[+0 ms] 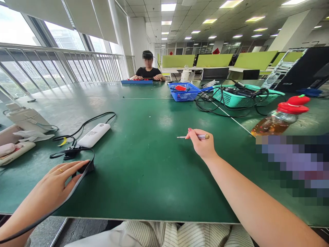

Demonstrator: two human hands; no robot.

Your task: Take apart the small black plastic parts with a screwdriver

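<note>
My right hand (pixel 204 145) is closed around a slim screwdriver (pixel 204 136), held above the green tabletop. Its thin metal shaft points left. My left hand (pixel 61 178) rests at the table's near left, fingers wrapped round a small black block-like object (pixel 87 167) that they partly cover. A flat dark strap or cable (pixel 74 188) loops from that object and runs down along my left forearm. Just beyond the left hand lies a white power bank (pixel 94 135), with a black cable (pixel 88 118) curving behind it.
At far left are a white device (pixel 28 118), tissue (pixel 34 136) and a pale case (pixel 19 154). A blue basket (pixel 183 94), a green basket (pixel 231 99) with tangled cables and a red-lidded bottle (pixel 277 121) stand right. Across sits a person (pixel 148 70) behind a blue tray (pixel 137 82).
</note>
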